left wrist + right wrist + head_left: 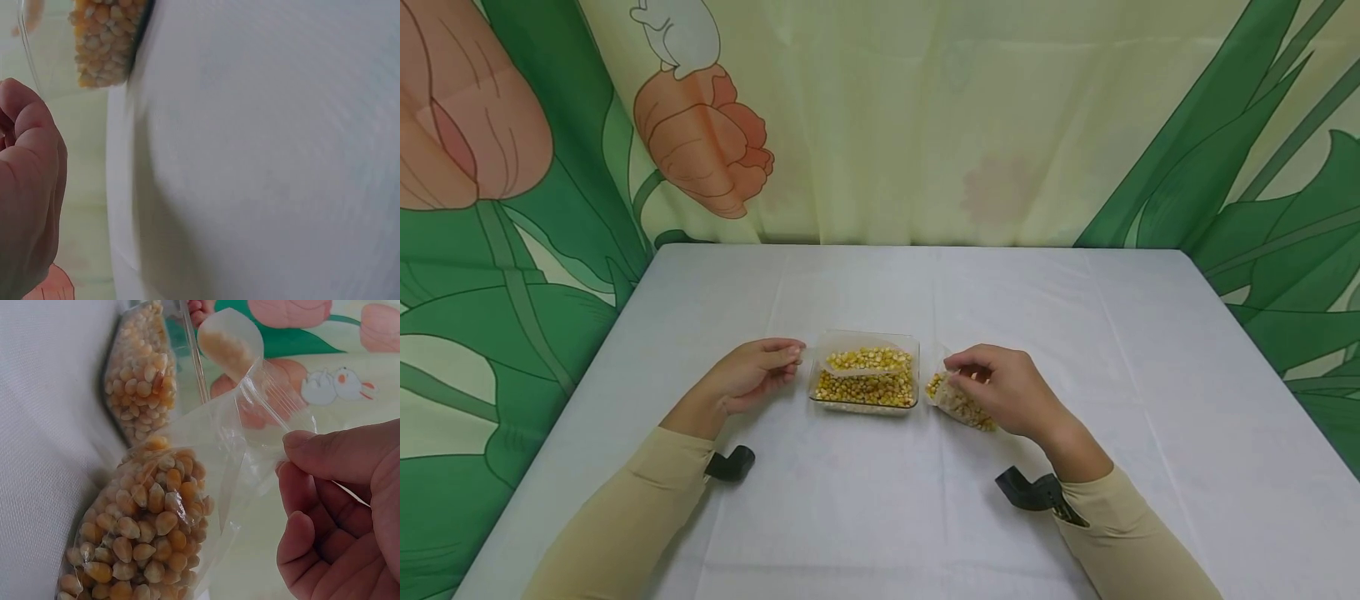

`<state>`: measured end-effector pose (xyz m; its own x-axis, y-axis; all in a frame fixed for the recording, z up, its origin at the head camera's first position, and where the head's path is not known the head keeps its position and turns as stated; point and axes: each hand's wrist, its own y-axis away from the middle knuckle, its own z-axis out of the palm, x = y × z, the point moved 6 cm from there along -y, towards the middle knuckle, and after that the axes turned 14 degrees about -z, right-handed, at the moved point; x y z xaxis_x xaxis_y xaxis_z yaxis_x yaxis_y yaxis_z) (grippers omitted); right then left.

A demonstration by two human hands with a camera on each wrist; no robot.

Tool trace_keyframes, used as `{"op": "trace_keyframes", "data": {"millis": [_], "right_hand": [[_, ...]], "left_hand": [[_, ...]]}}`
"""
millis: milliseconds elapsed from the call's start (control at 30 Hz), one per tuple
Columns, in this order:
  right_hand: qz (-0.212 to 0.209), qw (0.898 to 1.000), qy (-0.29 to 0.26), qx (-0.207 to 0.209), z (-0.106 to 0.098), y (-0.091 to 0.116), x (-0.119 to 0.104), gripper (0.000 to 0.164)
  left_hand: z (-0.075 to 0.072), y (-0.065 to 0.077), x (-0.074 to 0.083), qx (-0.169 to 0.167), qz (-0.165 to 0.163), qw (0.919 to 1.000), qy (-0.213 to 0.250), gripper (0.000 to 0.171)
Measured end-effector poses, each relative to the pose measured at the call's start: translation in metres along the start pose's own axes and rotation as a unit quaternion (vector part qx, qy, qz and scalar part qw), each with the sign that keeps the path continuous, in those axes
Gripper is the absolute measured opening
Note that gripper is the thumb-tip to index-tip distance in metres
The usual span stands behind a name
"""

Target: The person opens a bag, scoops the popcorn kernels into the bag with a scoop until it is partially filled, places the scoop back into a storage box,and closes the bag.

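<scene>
In the head view my left hand pinches the handle of a whitish translucent scoop, which holds corn kernels over the glass container. That rectangular clear glass container is filled with yellow corn kernels and stands between my hands. To its right, my right hand pinches the top edge of a clear plastic bag between thumb and forefinger. The lower part of the bag bulges with kernels and rests on the table. In the left wrist view the left fingertips are partly cut off.
A white cloth covers the table. Behind it hangs a curtain printed with tulips, leaves and a rabbit. A black wrist camera mount sticks out at the left sleeve, and another mount at the right.
</scene>
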<state>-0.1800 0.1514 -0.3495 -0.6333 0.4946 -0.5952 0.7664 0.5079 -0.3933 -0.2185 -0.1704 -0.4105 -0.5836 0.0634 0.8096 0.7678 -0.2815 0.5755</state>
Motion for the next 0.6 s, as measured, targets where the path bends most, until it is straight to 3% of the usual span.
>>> {"op": "trace_keyframes", "data": {"millis": [400,600], "right_hand": [[-0.008,1.000,0.000,-0.003,0.000,-0.002,0.000,0.017],[-0.014,1.000,0.001,0.002,-0.002,-0.002,-0.002,0.016]], "left_hand": [[0.027,0.006,0.015,-0.009,0.039,0.9991,-0.014,0.036],[0.044,0.012,0.027,0.009,0.071,0.9968,-0.036,0.034]]}}
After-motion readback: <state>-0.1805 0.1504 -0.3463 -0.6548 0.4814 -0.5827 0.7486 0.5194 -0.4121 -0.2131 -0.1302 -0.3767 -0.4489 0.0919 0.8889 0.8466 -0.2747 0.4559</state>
